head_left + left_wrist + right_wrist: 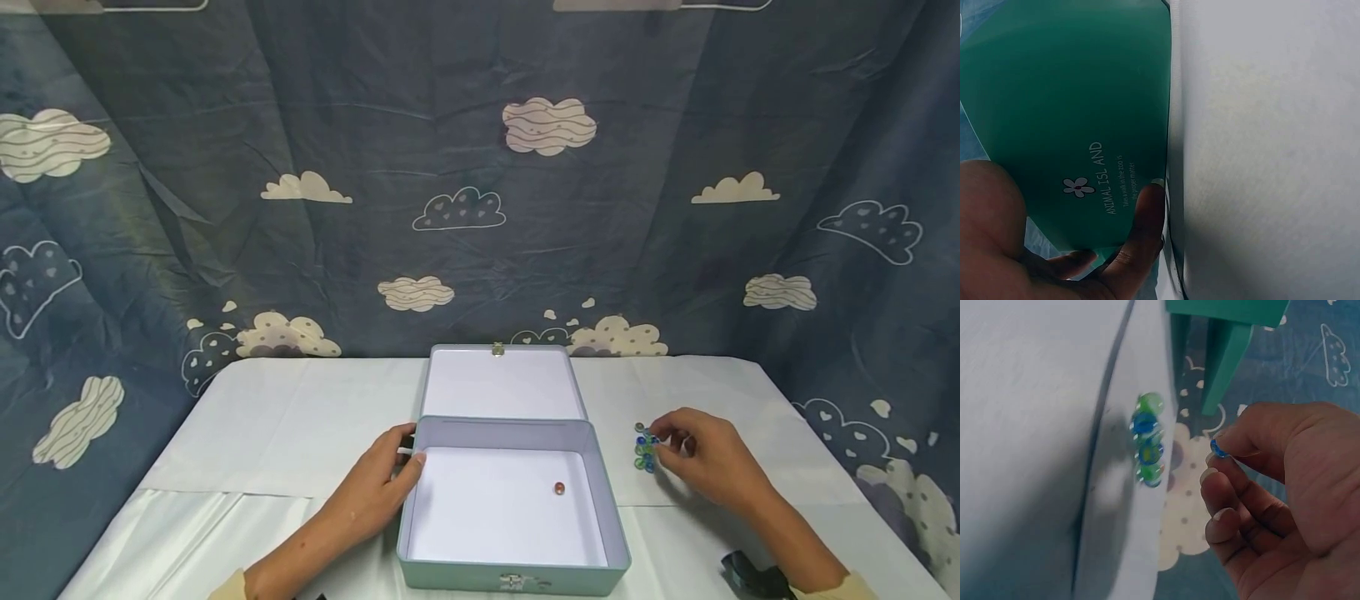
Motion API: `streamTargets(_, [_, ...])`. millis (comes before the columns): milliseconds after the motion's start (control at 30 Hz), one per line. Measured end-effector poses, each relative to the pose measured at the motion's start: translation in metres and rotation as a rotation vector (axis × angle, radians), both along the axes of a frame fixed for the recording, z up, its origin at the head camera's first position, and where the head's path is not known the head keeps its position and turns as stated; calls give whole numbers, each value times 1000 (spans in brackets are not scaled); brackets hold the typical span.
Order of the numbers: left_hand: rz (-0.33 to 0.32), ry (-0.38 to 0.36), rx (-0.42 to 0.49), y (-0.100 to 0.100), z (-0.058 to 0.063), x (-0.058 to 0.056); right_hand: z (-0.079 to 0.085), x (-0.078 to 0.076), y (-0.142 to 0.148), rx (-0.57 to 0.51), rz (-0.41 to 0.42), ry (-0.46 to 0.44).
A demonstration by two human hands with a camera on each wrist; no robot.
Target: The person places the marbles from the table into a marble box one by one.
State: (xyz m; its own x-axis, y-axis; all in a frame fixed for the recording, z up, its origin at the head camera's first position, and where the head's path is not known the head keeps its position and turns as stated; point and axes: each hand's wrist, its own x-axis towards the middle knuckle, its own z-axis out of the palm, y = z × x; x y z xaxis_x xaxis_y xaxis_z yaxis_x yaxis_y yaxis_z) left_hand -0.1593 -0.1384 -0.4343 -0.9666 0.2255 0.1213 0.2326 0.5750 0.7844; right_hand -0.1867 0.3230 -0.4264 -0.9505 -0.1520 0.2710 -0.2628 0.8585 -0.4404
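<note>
A green tin box sits on the table with its hinged lid laid back. My left hand grips the box's left wall, its thumb at the rim; in the left wrist view, fingers press the printed green outside. Inside the box lies one reddish-brown marble, right of centre. To the right of the box, my right hand pinches a blue marble between thumb and index finger. Beside that hand, several green and blue glass marbles lie in a cluster on the cloth.
White cloth covers the table, with a crease across it. Dark blue curtains with cloud prints hang behind and at both sides. A small black device is at the right forearm.
</note>
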Motion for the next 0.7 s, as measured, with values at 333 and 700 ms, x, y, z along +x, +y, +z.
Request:
streamTargets(333, [-1,-9,-4,0,0,0,16,9,-17,-35,74,109])
streamTargets(700, [1,-1,-6,0,-1,0,26,19,-38,-55,120,194])
